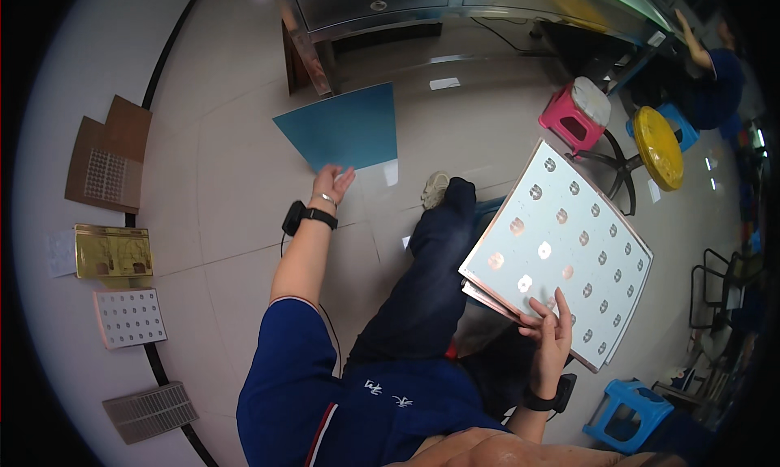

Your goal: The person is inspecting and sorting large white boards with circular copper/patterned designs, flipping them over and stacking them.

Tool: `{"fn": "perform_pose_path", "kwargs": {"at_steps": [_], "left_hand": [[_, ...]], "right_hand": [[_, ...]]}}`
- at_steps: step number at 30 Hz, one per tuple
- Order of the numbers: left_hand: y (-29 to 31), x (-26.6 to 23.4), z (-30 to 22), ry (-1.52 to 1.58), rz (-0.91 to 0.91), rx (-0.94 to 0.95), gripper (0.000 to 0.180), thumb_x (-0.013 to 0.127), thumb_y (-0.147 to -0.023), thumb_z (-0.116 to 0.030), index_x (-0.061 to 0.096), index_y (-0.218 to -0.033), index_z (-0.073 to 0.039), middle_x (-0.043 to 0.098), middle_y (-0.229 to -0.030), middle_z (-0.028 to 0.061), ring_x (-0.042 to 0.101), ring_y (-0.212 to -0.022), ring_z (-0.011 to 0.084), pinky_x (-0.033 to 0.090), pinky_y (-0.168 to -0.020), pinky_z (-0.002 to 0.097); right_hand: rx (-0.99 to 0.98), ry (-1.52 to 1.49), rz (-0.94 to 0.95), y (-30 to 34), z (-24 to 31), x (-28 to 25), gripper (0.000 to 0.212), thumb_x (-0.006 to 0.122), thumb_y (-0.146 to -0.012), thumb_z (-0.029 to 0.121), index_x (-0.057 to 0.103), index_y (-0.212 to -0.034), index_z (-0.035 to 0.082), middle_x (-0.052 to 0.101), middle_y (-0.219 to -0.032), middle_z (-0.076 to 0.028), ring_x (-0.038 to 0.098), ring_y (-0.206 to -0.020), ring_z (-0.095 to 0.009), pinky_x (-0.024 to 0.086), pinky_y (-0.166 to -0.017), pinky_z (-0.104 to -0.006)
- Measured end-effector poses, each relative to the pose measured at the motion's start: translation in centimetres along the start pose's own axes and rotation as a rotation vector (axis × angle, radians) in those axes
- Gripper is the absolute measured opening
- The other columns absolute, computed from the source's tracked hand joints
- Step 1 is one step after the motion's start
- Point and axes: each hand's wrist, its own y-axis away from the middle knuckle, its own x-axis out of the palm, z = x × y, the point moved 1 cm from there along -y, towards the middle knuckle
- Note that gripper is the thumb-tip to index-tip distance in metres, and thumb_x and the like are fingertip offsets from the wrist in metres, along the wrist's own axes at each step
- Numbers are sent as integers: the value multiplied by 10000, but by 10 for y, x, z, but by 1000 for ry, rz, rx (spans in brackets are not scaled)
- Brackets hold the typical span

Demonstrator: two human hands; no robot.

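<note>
My left hand (333,183) reaches forward with its fingers partly stretched and apart. It is at the near edge of a plain teal sheet (349,126); whether the fingertips touch that edge, I cannot tell. To the right lies a stack of thin pale panels (602,235), its top one printed with rows of small round flower-like marks, some dark, some copper or white. Over the near edge of this stack rests my right hand (551,329), fingers spread on the top panel. Both wrists wear black bands.
Patterned panels lean along the left wall, among them a brown board (110,158), a yellow plate (114,252) and a grey grid panel (150,412). A metal bench (374,4) stands ahead. Pink (569,118), yellow (658,146) and blue (627,416) stools are at right; a co-worker (719,81) is beyond.
</note>
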Motion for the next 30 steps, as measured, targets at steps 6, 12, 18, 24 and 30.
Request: {"fn": "perform_pose_path", "kwargs": {"at_steps": [6, 12, 18, 24, 30], "left_hand": [[26, -49, 28, -9, -108, -60, 317, 423, -900, -73, 332, -1194, 6, 432, -1135, 158, 515, -1042, 418, 490, -884, 486], [50, -75, 46, -261, 74, -96, 445, 404, -914, -102, 271, -1329, -10, 431, -1230, 190, 519, -1074, 346, 498, -889, 404], [111, -180, 132, -916, 446, -401, 256, 418, -914, -260, 587, -952, -71, 564, -748, 40, 556, -652, 133, 447, -548, 267], [178, -258, 183, -1905, 523, -451, 307, 515, -868, -263, 554, -1095, -60, 599, -991, 91, 579, -896, 220, 482, -738, 319], [139, -216, 174, -1637, 288, -482, 327, 516, -866, -274, 548, -1110, -57, 592, -1024, 101, 568, -927, 217, 474, -754, 317]], "right_hand": [[-9, 3, 6, 4, 0, -7, 455, 432, -942, 176, 306, -1343, 3, 573, -1099, -225, 633, -835, -185, 531, -665, -250], [-3, -15, -32, 8, -2, -12, 435, 429, -945, 179, 330, -1333, 9, 568, -1112, -216, 625, -833, -177, 527, -680, -253], [-144, 67, -267, 5, -9, -69, 417, 440, -940, 193, 369, -1309, 10, 568, -1127, -171, 608, -845, -149, 508, -678, -230], [-345, 652, -678, -10, -31, -180, 385, 415, -922, 130, 413, -1278, -16, 550, -1149, -185, 557, -1016, -238, 442, -859, -317], [-146, 1001, -669, -30, -46, -220, 431, 410, -929, 211, 399, -1275, -44, 491, -1231, -214, 477, -1131, -310, 354, -961, -350]]}}
